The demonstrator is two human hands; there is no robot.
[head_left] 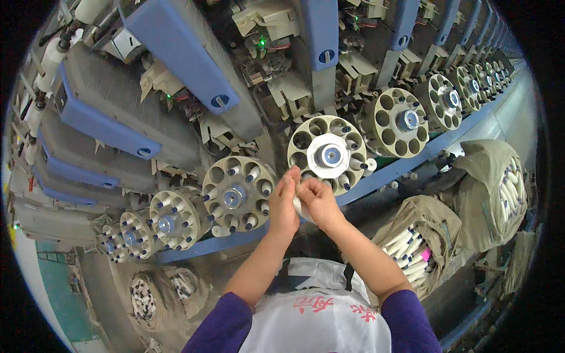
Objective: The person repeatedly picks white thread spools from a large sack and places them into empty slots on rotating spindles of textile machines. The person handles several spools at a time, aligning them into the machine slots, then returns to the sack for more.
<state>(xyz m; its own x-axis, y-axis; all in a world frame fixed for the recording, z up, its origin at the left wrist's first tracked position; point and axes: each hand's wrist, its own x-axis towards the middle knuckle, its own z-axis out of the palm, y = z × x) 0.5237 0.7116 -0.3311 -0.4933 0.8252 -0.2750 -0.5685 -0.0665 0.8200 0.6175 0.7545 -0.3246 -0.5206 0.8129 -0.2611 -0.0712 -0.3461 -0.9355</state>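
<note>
Head: white bobbin [301, 208] between fingers [311, 189]; partly hidden.

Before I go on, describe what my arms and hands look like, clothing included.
Purple sleeves end near the elbows, leaving both forearms bare. The left hand and right hand show no glove or watch. A white apron-like garment with red markings covers the torso.

Mid-frame, the left hand [285, 206] and the fingers [306, 188] of the right hand [321, 203] hide most of a white piece [302, 210]; its upper end cannot be made out. The lower edge cuts off the white apron [318, 332] and purple sleeves [222, 326]. At upper right, the farthest round holders [499, 75] are too small to tell apart.
</note>
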